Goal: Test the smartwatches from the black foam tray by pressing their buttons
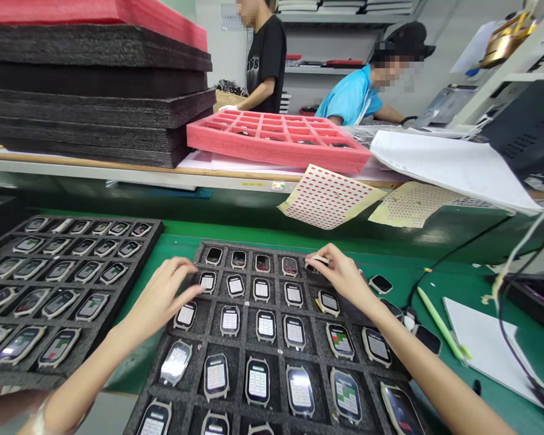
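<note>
My left hand (161, 296) hangs over a dark grey foam tray (249, 246), its fingertips beside a smartwatch (207, 282) in the second row. The tray holds rows of rectangular smartwatches, their screens showing a keypad-like grid. My right hand (340, 273) is at the top row, pinching a small white strip (317, 260) above a watch (312, 266). That watch is largely hidden by my fingers. A second foam tray of watches (86, 219) lies to the left of my left forearm.
Several loose watches (381, 284) and a yellow-green pen (440, 323) lie on the green bench at right. Beyond stand a pink foam tray (276, 142), stacked black foam sheets (90, 90) and red-dot sticker sheets (329, 196). Two people (265, 63) work behind.
</note>
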The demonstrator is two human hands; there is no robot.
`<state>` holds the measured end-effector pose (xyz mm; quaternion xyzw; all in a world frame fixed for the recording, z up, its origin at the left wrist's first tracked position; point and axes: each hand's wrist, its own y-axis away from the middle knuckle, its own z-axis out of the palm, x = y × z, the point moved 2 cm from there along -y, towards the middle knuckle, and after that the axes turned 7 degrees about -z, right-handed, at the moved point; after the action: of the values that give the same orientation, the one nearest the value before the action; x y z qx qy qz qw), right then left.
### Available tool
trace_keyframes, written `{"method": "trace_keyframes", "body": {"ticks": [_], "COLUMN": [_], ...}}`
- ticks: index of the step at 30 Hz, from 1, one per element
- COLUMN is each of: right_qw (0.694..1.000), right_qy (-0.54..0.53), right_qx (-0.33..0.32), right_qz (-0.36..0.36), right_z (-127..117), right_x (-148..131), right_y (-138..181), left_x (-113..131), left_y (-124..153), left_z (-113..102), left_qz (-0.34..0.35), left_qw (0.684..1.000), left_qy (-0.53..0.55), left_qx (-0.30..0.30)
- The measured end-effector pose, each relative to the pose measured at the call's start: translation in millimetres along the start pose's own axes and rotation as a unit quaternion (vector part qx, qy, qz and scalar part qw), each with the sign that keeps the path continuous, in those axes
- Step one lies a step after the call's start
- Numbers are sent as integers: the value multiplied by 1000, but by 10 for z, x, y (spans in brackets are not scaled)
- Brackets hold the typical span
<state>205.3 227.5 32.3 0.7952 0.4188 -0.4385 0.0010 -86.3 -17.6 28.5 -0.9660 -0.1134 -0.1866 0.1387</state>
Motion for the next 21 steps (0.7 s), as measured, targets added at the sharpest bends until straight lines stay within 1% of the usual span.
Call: {"method": "trace_keyframes", "body": {"ticks": [1,2,5,7,9,11,13,15,16,18,19,21], "right_qw": [999,997,987,979,969,956,943,914,893,852,841,842], "right_qy": [-34,-65,-142,-185,-229,-272,-314,-388,-433,-506,-525,-527], "right_qx": [11,21,48,53,41,20,-1,-30,-44,-62,-64,-60], "right_qz": [11,22,55,72,89,102,108,113,116,115,111,95], "right_z": [14,32,94,129,150,161,170,196,217,264,289,330], "right_x": [-50,-101,-249,-320,-359,-373,-375,-379,-386,-413,-433,-481], "right_y": [-12,-26,-71,-84,-73,-42,-10,6,4,-17,-33,-66], "left_x": [55,103,236,253,197,95,4,-10,24,171,275,505], "left_y": [-152,-308,-713,-872,-936,-939,-916,-890,-880,-869,-870,-877], "left_z": [23,75,337,517,622,631,571,485,444,378,355,327], "left_qz": [-27,-77,-157,-198,-219,-221,-210,-193,-184,-163,-153,-136], "left_qw": [1000,997,987,980,975,970,962,942,928,890,870,834], "left_qy": [-1,-11,-17,-1,37,96,174,269,321,420,463,526], "left_qx": [6,4,17,23,18,1,-25,-45,-53,-68,-77,-98]}}
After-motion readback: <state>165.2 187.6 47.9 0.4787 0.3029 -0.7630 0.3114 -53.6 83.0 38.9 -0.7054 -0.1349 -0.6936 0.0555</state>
